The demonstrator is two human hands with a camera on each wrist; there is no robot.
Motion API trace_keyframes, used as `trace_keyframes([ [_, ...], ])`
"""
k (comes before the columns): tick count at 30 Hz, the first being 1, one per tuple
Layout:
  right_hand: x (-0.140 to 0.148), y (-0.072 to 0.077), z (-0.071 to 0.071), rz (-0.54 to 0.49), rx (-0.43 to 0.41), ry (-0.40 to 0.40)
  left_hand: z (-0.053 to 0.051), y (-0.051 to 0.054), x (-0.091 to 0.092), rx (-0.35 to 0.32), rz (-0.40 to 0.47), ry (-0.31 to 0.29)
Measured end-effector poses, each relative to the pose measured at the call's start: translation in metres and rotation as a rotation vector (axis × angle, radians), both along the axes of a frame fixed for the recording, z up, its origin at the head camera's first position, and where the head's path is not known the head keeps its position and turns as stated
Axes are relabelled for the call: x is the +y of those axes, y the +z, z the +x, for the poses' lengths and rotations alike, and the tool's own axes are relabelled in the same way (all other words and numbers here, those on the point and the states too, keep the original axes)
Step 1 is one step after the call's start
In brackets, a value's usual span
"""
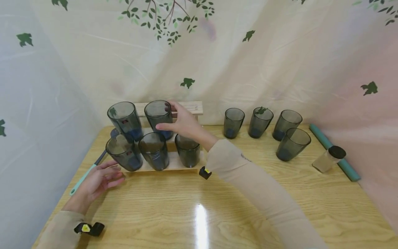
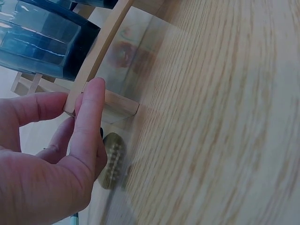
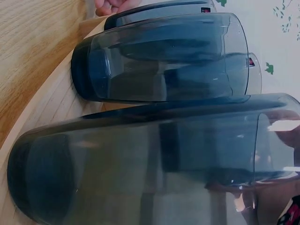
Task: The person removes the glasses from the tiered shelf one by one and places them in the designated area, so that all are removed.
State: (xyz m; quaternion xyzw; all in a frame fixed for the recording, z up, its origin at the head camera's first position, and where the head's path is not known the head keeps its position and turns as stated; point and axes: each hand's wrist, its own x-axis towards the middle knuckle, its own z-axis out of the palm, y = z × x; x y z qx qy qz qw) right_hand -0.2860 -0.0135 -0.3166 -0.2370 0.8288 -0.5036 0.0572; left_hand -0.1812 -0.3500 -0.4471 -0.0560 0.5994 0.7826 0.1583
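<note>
Here the right hand (image 1: 186,123) grips a smoky, translucent glass (image 1: 157,118); the left hand (image 1: 98,179) pinches the rack (image 1: 174,162).

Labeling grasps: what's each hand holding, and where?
Right hand: back-row right glass, around its upper side. Left hand: wooden rack, pinched at the left end of its front ledge.

The left sleeve (image 1: 59,231) and right sleeve (image 1: 264,186) are beige, the right with a dark marking (image 1: 246,157); black wrist devices (image 1: 98,229) show yellow patches (image 1: 85,228)
</note>
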Motion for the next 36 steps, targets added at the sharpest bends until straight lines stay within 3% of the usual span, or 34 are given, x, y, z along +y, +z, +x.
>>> trace_keyframes([
  [21,0.0,-0.001,0.002,-0.026,-0.006,-0.007,-0.001,-0.003,0.0,-0.028,-0.034,0.004],
  [26,0.003,-0.001,0.002,-0.099,0.0,-0.032,-0.001,-0.003,0.001,-0.02,-0.036,0.001],
  [36,0.043,0.023,0.008,-0.168,0.061,-0.045,-0.001,0.0,0.001,0.002,-0.06,-0.006],
])
